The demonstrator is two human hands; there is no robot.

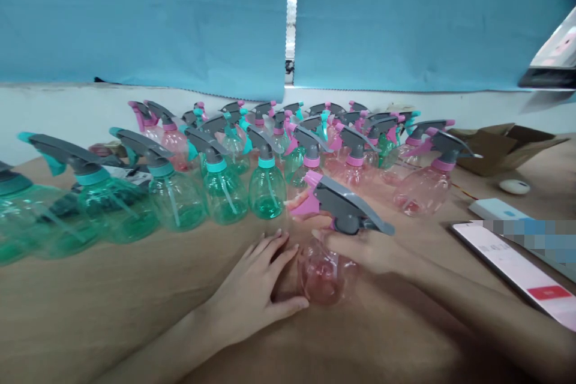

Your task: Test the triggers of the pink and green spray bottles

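A clear pink spray bottle (324,276) with a grey head and pink trigger stands upright on the table in front of me. My right hand (344,246) is closed round its neck, just under the head, with fingers near the trigger. My left hand (258,279) lies at the bottle's left side, fingers spread and thumb reaching to its lower body; whether it touches the bottle I cannot tell. Just beyond stands a row of green spray bottles (267,192) with turquoise collars, and a pink spray bottle (425,186) is to the right.
Many more spray bottles, pink and green, crowd the back of the wooden table (112,312). At right lie a phone (508,267) with a lit screen, a white box (499,210), a white mouse (514,186) and an open cardboard box (504,147). Blue curtains (144,18) hang behind.
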